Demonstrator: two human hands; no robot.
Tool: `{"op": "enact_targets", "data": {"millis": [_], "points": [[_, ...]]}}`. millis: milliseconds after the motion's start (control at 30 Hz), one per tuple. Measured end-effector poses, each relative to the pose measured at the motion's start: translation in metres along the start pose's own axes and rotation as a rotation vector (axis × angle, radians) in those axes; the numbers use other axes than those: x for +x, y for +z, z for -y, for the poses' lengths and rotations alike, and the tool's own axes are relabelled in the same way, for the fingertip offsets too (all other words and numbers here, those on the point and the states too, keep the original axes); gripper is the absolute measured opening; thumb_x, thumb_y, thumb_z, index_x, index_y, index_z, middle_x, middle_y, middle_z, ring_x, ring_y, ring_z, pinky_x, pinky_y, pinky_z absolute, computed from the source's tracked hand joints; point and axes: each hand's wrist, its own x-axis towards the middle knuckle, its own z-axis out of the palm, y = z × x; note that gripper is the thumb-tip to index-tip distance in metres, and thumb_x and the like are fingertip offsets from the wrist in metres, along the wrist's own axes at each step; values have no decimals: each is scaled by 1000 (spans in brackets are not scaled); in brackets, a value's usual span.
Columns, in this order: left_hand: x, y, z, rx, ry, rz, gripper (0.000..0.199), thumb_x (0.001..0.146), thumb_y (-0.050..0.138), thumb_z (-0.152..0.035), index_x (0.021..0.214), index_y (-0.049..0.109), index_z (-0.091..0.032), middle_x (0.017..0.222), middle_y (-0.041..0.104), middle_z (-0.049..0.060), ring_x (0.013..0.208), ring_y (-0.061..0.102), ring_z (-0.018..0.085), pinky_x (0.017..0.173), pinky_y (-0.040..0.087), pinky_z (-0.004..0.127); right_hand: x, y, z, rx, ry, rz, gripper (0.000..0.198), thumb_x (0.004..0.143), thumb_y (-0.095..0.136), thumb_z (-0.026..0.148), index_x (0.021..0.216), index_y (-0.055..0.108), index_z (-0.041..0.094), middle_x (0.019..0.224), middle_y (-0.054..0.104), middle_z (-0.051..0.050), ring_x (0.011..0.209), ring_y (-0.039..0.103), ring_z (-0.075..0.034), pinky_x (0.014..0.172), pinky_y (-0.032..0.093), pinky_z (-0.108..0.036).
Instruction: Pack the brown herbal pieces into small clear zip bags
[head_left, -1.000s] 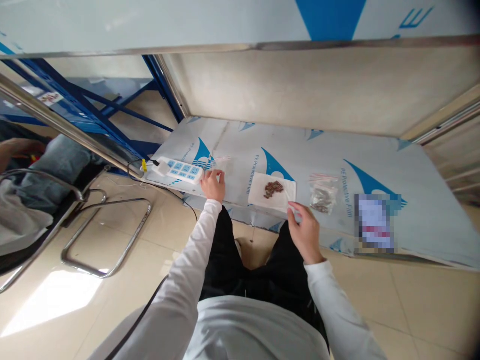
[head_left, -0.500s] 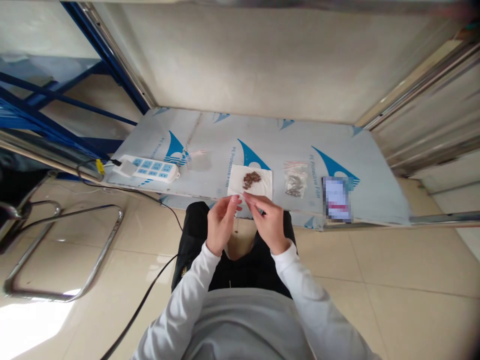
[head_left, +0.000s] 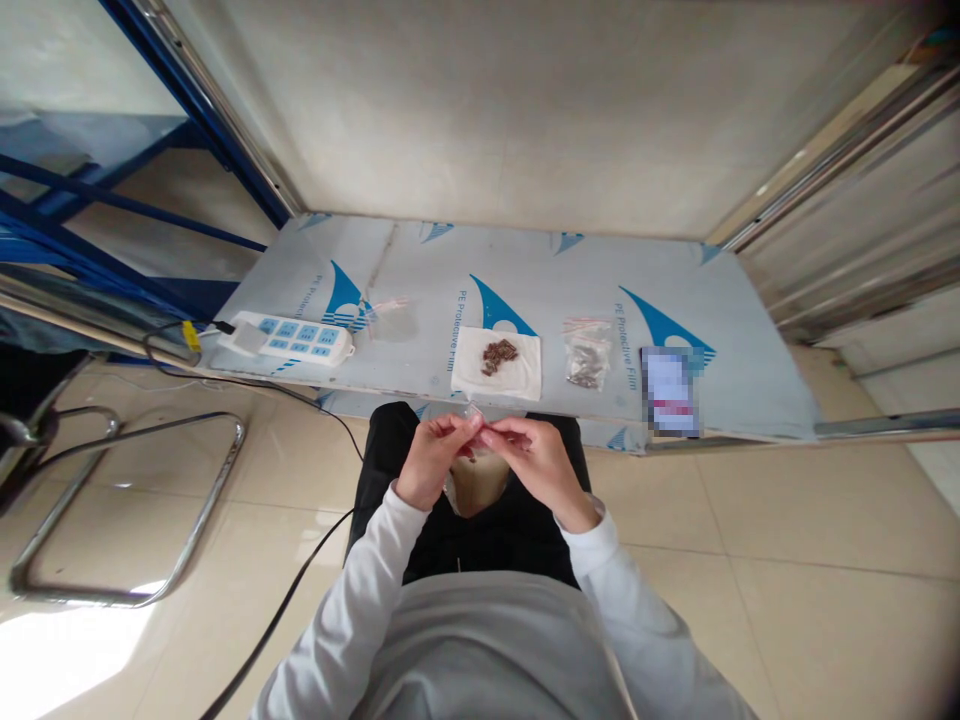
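Below the tabletop (head_left: pixel 420 260) edge, our left hand (head_left: pixel 431 458) and right hand (head_left: pixel 536 462) pinch a small clear bag (head_left: pixel 477 428) between their fingertips.

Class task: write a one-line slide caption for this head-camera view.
Both hands, left and right, pinch a small clear bag above the lap; brown bits lie on a napkin.

Plain beige wall (head_left: pixel 525 110) at back. Low metal table wrapped in white film with blue shapes (head_left: pixel 750 385) against it. Shiny beige floor tiles (head_left: pixel 787 560) below. Blue metal frame (head_left: pixel 112 250) at left. Bent chrome tube chair frame (head_left: pixel 150 590) on floor at left, bright light patch (head_left: pixel 67 660) beside it.
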Motion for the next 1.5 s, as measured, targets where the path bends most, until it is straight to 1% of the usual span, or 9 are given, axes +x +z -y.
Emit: {"op": "enact_targets", "data": {"millis": [200,333,533,700,900,1033,1133,1300,1500], "points": [[-11,-2,-2,652,128,-200,30,76,68,-43,63,67,-16,57,68,2,53,63,14,55,44,23,-9,4,-11,-74,49,-160,25,86,61,38,94,72,18,86,76,-8,75,71,-21,68,55,-29],[-19,7,-8,923,242,-264,21,80,63,-33,65,65,-18,60,69,1,57,65,14,57,44,23,-12,10,2,-155,42,-106,23,87,59,34,101,70,19,85,75,-6,70,71,-18,64,54,-26],[-23,11,-10,950,282,-190,8,81,59,-23,79,66,-19,70,72,1,61,67,14,59,47,22,-9,4,13,-83,36,95,26,86,60,34,105,70,19,88,76,-5,78,72,-19,67,54,-25],[-25,5,-3,748,241,-82,7,78,61,-23,82,65,-19,72,72,2,63,68,15,61,51,23,-9,2,-8,-21,63,105,30,89,56,41,96,73,17,87,76,-6,79,71,-21,68,54,-27],[-36,4,0,983,276,-184,7,74,62,-18,79,66,-20,67,69,2,65,67,19,66,51,31,-19,0,-12,-430,62,-26,19,82,58,19,91,75,20,82,76,-7,76,72,-24,69,51,-28],[-37,2,3,1097,682,7,61,70,73,-34,124,53,-16,121,63,16,116,58,32,97,45,48,-21,-3,6,-537,34,-62,20,83,53,18,83,73,21,73,74,-5,64,69,-19,60,45,-25],[-29,-3,12,1082,795,196,94,66,78,-47,142,33,-16,138,51,19,127,49,32,105,41,47,-18,-7,19,-540,30,-2,21,83,52,18,72,70,20,64,70,-3,56,63,-15,53,39,-22],[-17,-3,27,1048,806,58,58,78,70,-41,129,51,-21,115,67,11,110,62,26,97,48,40,-12,-8,27,-580,-13,40,22,83,51,17,67,66,20,58,66,-1,50,56,-13,52,34,-23],[-14,-1,27,1103,860,-11,62,78,68,-42,131,49,-18,111,68,13,100,65,27,92,48,43,-3,-5,31,-626,-41,28,25,86,50,19,65,65,19,58,66,-2,48,52,-12,52,32,-24]]}}
